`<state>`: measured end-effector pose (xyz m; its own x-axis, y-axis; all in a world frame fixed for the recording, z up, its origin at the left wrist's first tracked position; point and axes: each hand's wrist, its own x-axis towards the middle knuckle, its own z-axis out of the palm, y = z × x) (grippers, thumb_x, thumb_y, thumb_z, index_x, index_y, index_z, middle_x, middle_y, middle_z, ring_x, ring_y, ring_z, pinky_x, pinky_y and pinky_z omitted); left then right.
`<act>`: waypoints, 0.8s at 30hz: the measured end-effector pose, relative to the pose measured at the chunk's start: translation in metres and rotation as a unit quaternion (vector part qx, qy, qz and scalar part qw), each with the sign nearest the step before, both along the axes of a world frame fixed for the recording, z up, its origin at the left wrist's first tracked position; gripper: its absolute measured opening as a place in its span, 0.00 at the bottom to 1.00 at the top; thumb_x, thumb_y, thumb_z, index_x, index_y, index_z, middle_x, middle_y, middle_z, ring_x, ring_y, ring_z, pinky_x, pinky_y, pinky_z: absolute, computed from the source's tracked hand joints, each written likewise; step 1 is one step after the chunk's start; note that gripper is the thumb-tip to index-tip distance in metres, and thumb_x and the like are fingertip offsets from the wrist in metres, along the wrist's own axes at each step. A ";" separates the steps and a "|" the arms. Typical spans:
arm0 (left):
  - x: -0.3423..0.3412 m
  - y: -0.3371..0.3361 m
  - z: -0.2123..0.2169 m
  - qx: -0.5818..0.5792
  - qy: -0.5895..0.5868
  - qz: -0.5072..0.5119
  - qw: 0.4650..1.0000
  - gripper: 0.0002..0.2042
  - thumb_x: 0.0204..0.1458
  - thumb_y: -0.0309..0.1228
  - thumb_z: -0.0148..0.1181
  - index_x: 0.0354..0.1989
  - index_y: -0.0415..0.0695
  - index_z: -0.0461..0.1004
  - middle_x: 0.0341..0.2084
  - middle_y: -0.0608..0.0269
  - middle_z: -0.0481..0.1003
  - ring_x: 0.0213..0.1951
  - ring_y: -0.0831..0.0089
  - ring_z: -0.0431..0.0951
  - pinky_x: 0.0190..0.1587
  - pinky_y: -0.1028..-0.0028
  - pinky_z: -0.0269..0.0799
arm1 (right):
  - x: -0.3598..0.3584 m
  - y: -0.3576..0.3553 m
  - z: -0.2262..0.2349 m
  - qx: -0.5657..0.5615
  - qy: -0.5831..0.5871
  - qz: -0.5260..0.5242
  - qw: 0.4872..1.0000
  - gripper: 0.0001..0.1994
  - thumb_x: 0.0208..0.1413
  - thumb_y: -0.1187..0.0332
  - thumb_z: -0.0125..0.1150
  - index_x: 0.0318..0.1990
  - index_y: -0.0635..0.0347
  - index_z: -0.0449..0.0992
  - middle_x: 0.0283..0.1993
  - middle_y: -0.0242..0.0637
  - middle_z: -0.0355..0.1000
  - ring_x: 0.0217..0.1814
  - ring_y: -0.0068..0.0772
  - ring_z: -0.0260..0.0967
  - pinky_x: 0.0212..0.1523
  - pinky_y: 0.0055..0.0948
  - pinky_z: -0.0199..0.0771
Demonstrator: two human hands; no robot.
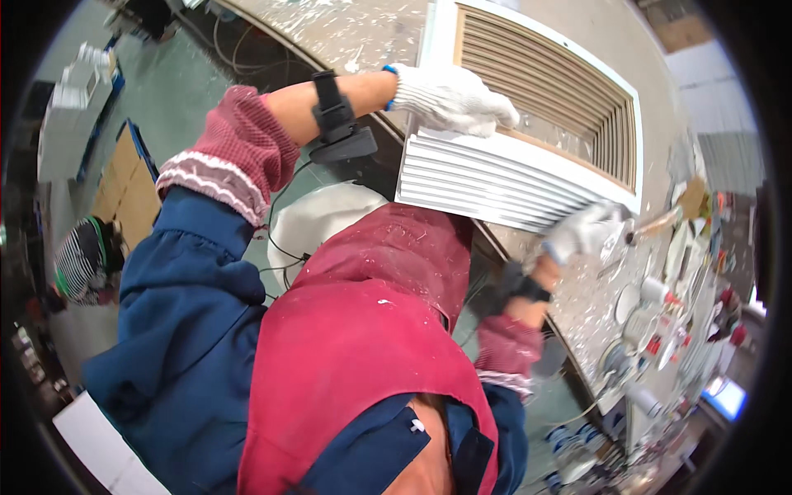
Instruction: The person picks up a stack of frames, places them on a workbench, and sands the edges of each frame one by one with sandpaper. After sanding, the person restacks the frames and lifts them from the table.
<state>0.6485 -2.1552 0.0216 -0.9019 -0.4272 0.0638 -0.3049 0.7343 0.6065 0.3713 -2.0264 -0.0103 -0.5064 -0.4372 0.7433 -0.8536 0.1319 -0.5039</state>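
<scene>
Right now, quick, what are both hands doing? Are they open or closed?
Left hand: gloved, on the white slatted frame; open or closed can't be told.
Right hand: gloved, blurred, by the frame's corner; can't tell either.

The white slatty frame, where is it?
In the head view, the white slatted frame lies upper right on the workbench, the left hand at its near-left corner, the right hand by its near-right one.

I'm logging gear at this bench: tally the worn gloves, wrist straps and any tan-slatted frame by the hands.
White gloves: 2
Black wrist straps: 2
White frame with tan slats: 1
Total: 5
</scene>
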 end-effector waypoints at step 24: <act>0.004 -0.020 0.003 -0.159 -0.020 -0.101 0.982 0.24 0.62 0.53 0.43 0.32 0.47 0.77 0.27 0.52 0.78 0.33 0.51 0.78 0.37 0.58 0.72 | 0.205 0.023 -0.025 0.164 0.282 0.394 0.859 0.15 0.51 0.63 0.66 0.47 0.49 0.78 0.24 0.32 0.65 0.21 0.32 0.63 0.23 0.34 0.66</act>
<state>0.6526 -2.1756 0.0244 -0.9708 -0.2035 0.1273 -0.1526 0.9325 0.3273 0.5760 -2.0036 -0.0353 0.4422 -0.7129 0.5443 -0.8399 -0.5420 -0.0275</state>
